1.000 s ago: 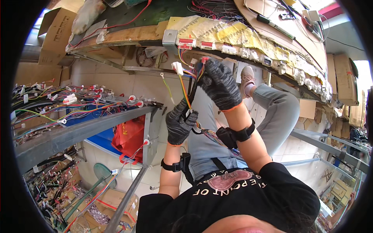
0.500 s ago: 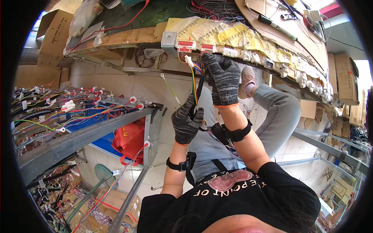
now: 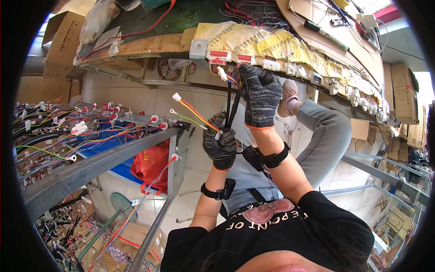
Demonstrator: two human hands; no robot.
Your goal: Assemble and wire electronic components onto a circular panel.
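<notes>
In front of the bench [image 3: 154, 45], a harness [image 3: 234, 108] is clasped in the closed left hand [image 3: 219, 146]; at the bench's edge the right hand [image 3: 262, 94] is curled, but what it grips cannot be told; slack is likely best steadied, loose leads [image 3: 195, 112] kept clear

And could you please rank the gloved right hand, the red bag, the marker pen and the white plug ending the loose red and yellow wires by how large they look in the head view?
1. Gloved right hand and red bag: too alike to rank.
2. Marker pen.
3. White plug.
</notes>
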